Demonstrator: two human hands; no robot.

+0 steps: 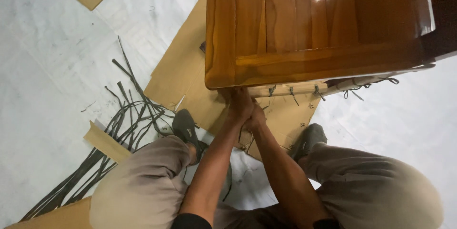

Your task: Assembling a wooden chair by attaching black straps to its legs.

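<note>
Centrally, just below the middle of the frame, both hands meet at the lower edge of a glossy wooden panel (314, 24) that fills the upper right of the frame. Left hand (239, 104) reaches up to the underside of the panel's lower left corner; its fingers are curled at that edge, but the panel hides the fingertips, so what they grip cannot be told. Right hand (256, 120) lies just beside and partly under the left hand, touching it; its fingers are bent inward, and whether they hold anything cannot be told.

Directly right of the hands, a pale wooden rail (295, 88) runs along the underside of the panel, with short dark strip ends (292, 94) hanging from it. A further knotted strip hangs at the rail's right end.

Below the hands, sheets of brown cardboard (183, 67) lie flat on the pale floor (52, 48). Two dark shoes rest on the cardboard: left shoe (185, 128) to the left of the forearms, right shoe (308, 138) to the right. Knees in beige trousers (376, 186) occupy the lower corners.

At the lower left of the frame, a loose bundle of dark flat strips (119, 129) spreads across the floor, partly overlapping a cardboard offcut (105, 142)
</note>
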